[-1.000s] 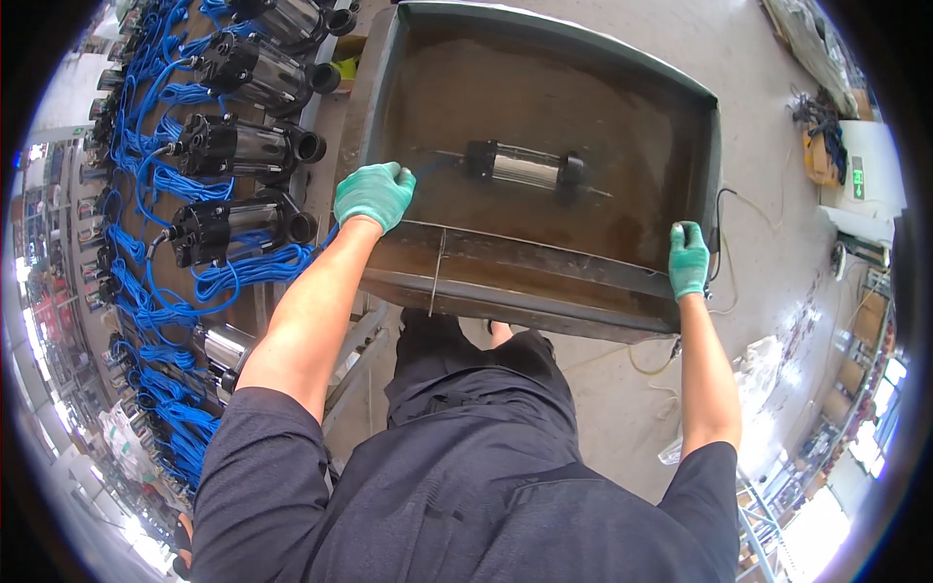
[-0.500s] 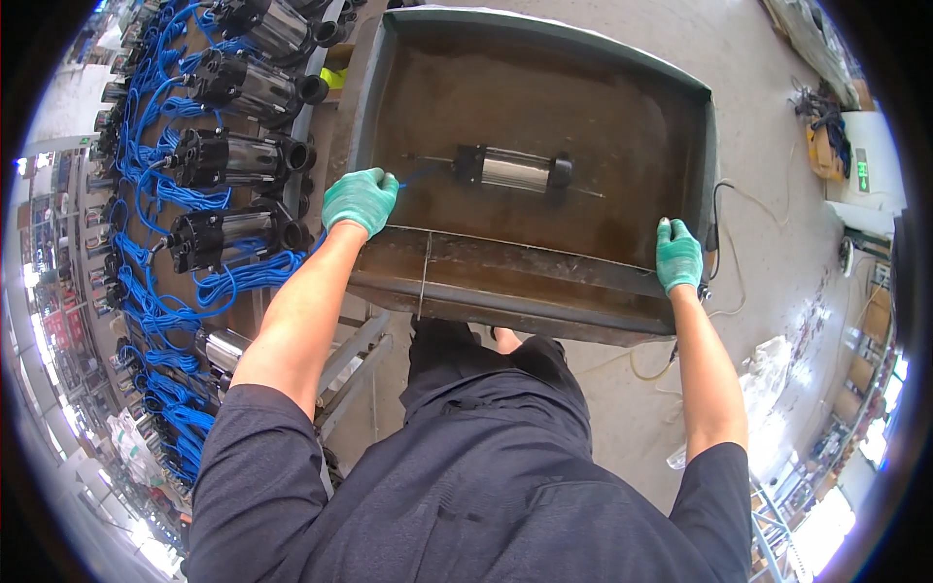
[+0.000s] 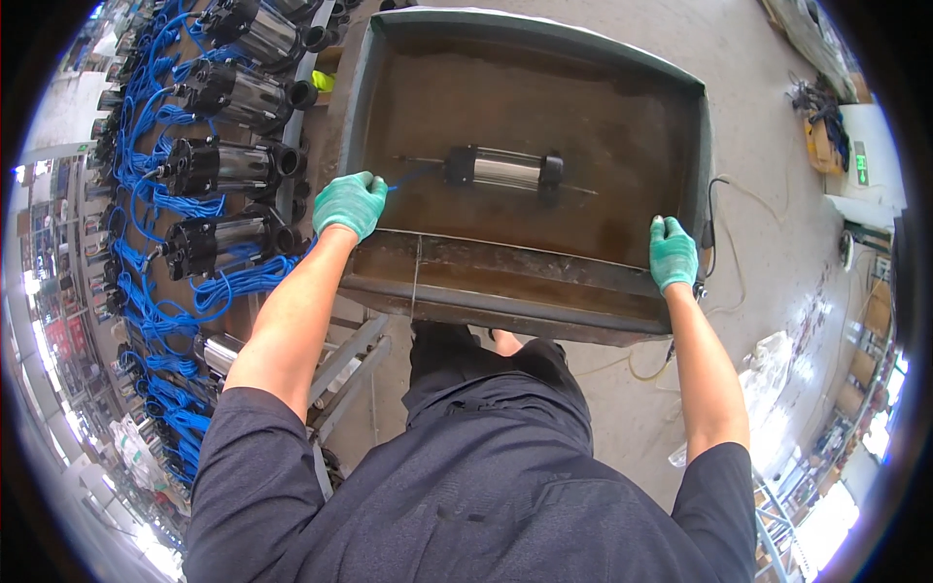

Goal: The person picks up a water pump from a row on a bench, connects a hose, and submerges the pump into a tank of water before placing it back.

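A large metal tank (image 3: 705, 146) of brownish water lies in front of me. In the water, a cylindrical pump (image 3: 505, 169) with a shiny steel body and black ends rests on its side, with thin rods sticking out past both ends. My left hand (image 3: 350, 205), in a green glove, is closed over the tank's near left rim. A blue cable (image 3: 413, 177) runs from beside its fingers toward the pump; whether the hand also grips this cable is hidden. My right hand (image 3: 673, 255), gloved alike, is closed on the right rim near the front corner.
Several similar black-and-steel pumps (image 3: 222, 165) with coiled blue cables (image 3: 243, 282) stand in a row on the left. A metal frame (image 3: 355, 369) is below the tank's left side. Right of the tank, a hose (image 3: 743, 262) lies on the grey floor, with clear plastic wrap (image 3: 773, 360) nearby.
The tank, the pump and both hands appear slightly farther left, along with the surroundings, so the view has shifted a little. Both hands keep their places on the rim.
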The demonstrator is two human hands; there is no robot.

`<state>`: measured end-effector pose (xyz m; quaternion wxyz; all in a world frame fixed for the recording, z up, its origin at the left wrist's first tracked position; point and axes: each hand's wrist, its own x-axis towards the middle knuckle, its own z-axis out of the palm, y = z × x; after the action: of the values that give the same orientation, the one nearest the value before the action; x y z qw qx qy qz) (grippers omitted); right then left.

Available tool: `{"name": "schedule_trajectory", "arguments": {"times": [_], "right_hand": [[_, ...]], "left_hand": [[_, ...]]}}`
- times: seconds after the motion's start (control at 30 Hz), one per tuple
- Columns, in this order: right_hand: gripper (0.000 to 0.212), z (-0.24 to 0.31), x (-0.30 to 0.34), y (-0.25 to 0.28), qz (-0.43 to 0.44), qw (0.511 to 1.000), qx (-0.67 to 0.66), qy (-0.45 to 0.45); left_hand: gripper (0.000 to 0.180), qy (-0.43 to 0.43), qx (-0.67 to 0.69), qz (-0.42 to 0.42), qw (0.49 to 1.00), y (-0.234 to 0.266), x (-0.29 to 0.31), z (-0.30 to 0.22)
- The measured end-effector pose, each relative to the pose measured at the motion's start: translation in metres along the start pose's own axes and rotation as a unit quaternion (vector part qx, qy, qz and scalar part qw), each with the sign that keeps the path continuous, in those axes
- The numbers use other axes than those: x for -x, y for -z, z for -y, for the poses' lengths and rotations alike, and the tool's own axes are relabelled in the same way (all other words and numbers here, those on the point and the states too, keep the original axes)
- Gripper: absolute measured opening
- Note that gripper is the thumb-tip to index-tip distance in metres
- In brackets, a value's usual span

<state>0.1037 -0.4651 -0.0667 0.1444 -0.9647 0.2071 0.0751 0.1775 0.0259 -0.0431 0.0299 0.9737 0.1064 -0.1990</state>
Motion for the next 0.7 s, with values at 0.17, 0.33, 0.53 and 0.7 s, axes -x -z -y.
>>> {"name": "schedule_trajectory", "arguments": {"times": [0.17, 0.33, 0.53, 0.7], "right_hand": [[0.041, 0.0002, 0.0005, 0.0012, 0.012, 1.000, 0.005, -0.004], [0.041, -0.0010, -0.0003, -0.0006, 0.014, 1.000, 0.006, -0.013], [0.041, -0.0019, -0.0011, -0.0010, 0.010, 1.000, 0.009, -0.014], [0.041, 0.0014, -0.0013, 0.0022, -0.002, 1.000, 0.004, -0.006]], "left_hand": [[0.037, -0.003, 0.002, -0.006, 1.000, -0.0007, 0.0013, 0.0007], [0.034, 0.000, -0.005, -0.015, 1.000, -0.0023, -0.0004, 0.0010], [0.034, -0.004, -0.007, -0.020, 1.000, -0.0013, -0.0006, -0.0010], [0.035, -0.006, 0.000, -0.021, 1.000, -0.0004, 0.0001, 0.0033]]}}
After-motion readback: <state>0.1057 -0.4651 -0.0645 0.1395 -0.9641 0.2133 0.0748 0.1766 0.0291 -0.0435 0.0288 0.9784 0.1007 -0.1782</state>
